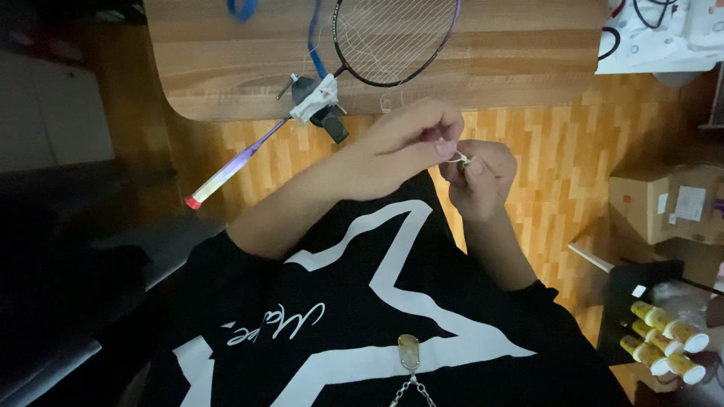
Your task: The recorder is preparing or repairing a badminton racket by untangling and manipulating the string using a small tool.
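Note:
My left hand (pixel 403 143) and my right hand (pixel 483 177) meet in front of my chest. Both pinch a thin white string (pixel 458 157) between thumb and fingers, and a small dark piece sits at the pinch. Beyond them a badminton racket (pixel 392 34) lies on a wooden table (pixel 226 68). Its head is partly strung, and its purple shaft with a red butt (pixel 226 172) sticks out over the table's near edge. A white and black clamp (pixel 317 102) grips the racket at the throat. A loose loop of string (pixel 388 102) hangs from the racket head.
Blue cord (pixel 241 9) lies on the table at the back. Cardboard boxes (pixel 664 200) stand on the wooden floor at right. Several yellow tubes with white caps (pixel 667 343) lie on a dark surface at lower right. A pendant on a chain (pixel 409 354) hangs on my black shirt.

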